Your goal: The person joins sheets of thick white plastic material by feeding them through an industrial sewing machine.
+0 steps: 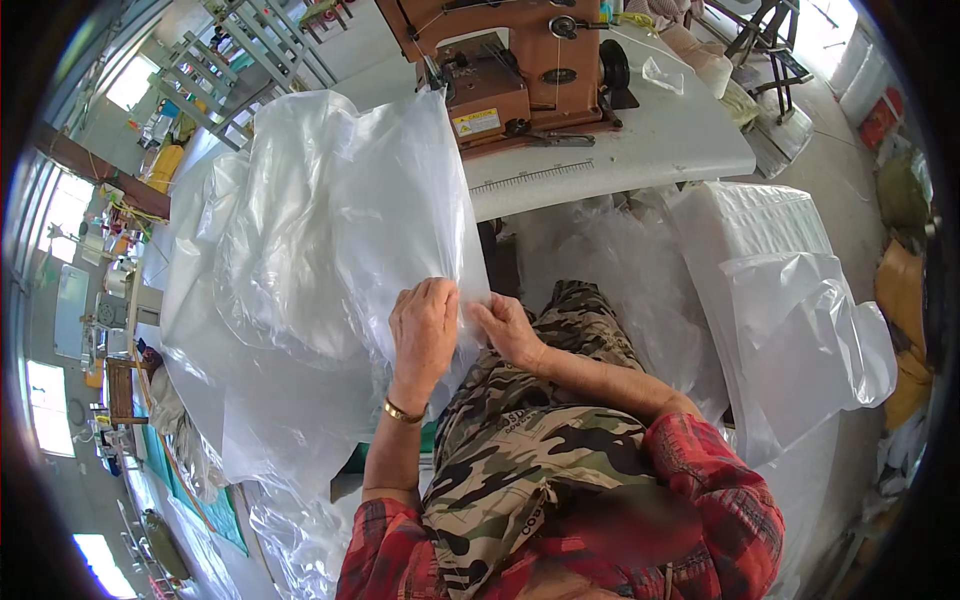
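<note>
My left hand point(424, 328), with a gold-coloured band on its wrist, is closed on the edge of a translucent plastic sheet point(400, 200). Close beside it, my right hand point(510, 330) pinches the same edge between thumb and fingers. From my hands the sheet's edge runs up to the needle area at the left end of a brown sewing machine point(530, 75). Whether it lies under the presser foot I cannot make out. The rest of the plastic spreads in folds to the left.
Metal snips point(560, 140) lie on the pale machine table point(640, 150), beside a printed ruler scale. To my right hangs a thick stack of clear plastic point(780, 300). My camouflage-clad legs point(540, 430) are below my hands. Grey metal frames point(240, 80) stand at the far left.
</note>
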A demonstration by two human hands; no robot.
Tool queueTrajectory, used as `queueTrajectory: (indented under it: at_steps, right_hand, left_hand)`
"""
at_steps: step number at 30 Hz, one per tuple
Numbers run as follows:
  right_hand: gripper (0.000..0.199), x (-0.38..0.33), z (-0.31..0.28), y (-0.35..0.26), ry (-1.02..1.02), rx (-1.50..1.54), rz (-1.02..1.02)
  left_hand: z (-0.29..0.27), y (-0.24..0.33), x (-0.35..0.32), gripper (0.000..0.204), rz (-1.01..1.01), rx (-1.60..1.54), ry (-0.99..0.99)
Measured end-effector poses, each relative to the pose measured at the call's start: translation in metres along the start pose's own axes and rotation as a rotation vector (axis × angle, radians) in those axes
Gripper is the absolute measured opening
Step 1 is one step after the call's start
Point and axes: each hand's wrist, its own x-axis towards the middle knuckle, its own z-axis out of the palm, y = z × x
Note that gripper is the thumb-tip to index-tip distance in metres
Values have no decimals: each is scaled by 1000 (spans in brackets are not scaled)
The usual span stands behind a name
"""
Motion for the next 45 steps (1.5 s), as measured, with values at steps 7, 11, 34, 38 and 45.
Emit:
queueTrajectory:
  at_steps: [7,11,34,38,45]
  right_hand:
    - [32,-27,-9,-28,-94,-86,3]
    - [25,-39,-1,-38,-25,-293,-277]
    - [22,-1,-11,-45,-715,-883,-681]
    - [32,44,-35,-70,-416,-374,-152]
    - [45,163,-30,-99,10,-333,-248]
  left_hand:
    - [-11,10,-2,8,19,-85,-53]
    - [-12,17,-2,7,-77,-120,-65]
    - [1,21,-46,29,-486,-550,181]
    - [1,30,-51,37,-426,-549,340]
    - [-2,40,-51,46,-193,-252,252]
